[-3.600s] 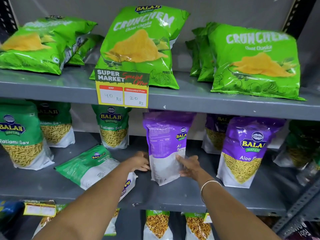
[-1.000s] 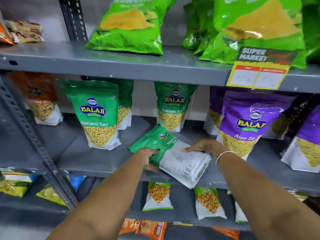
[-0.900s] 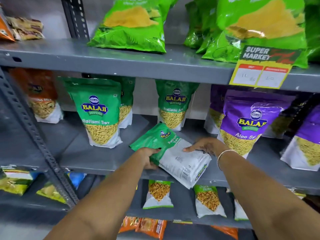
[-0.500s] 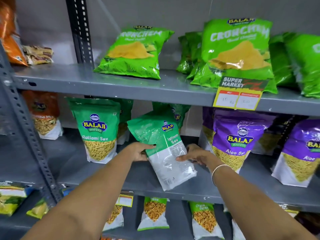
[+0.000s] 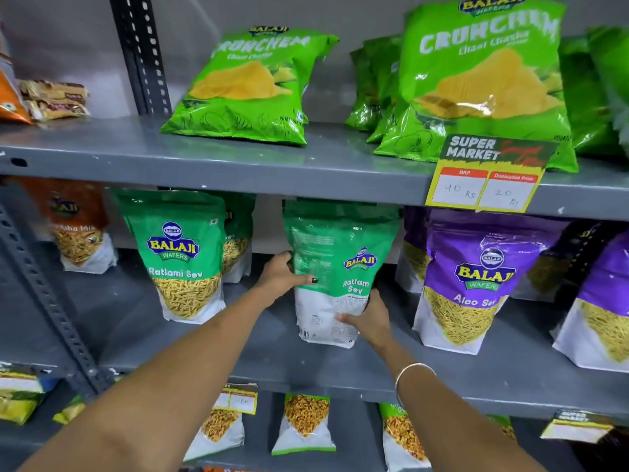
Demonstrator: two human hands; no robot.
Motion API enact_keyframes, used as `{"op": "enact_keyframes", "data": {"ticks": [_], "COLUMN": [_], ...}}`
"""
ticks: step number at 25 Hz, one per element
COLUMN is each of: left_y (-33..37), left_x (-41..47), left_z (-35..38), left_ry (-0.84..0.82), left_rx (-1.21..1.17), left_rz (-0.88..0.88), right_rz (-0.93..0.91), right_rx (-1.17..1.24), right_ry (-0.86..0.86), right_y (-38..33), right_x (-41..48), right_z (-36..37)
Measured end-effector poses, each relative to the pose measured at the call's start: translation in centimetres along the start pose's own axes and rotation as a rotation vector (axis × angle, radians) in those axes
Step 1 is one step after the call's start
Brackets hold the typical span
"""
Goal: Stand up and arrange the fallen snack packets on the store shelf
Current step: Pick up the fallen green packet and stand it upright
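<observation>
- A green Ratlami Sev packet (image 5: 335,277) stands upright at the centre of the frame on the middle shelf (image 5: 258,345), its back panel turned partly toward the camera and its white bottom edge resting on the grey board.
- The left hand (image 5: 280,279) grasps the packet's left edge about halfway up, thumb across the front and fingers wrapped behind it.
- The right hand (image 5: 369,318) clasps the lower right corner of the same packet, fingers pressed against the white part; a thin bangle (image 5: 412,369) sits on that wrist.
- Left of the held packet, a second green sev packet (image 5: 180,253) stands upright, facing forward, with another partly hidden behind it.
- Right of centre, a purple Aloo Sev packet (image 5: 473,284) stands upright, near the held packet but apart from it.
- On the upper shelf (image 5: 204,161), bright green chips bags (image 5: 252,86) lean back, and a yellow price tag (image 5: 486,175) hangs from the shelf's front edge at the upper right.
- Small packets (image 5: 304,424) stand on the lowest shelf at the bottom of the frame.
</observation>
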State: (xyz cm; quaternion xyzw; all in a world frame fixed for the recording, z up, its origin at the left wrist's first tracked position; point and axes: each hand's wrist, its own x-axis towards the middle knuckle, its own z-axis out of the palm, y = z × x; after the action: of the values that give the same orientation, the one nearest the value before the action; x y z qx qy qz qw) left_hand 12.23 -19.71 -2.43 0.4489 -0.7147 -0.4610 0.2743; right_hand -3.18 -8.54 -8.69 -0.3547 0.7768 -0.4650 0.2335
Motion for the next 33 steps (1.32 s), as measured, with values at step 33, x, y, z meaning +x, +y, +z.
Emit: {"op": "enact_keyframes", "data": {"ticks": [33], "left_y": [-1.9], "left_x": [0.4], "left_z": [-0.4], "left_ry": [-0.221], "left_rx": [0.102], "left_rz": [-0.179], "right_rz": [-0.079], "right_rx": [-0.297], "right_ry": [-0.431], "right_y": [2.5], "right_x": [4.9], "right_z": [-1.1]}}
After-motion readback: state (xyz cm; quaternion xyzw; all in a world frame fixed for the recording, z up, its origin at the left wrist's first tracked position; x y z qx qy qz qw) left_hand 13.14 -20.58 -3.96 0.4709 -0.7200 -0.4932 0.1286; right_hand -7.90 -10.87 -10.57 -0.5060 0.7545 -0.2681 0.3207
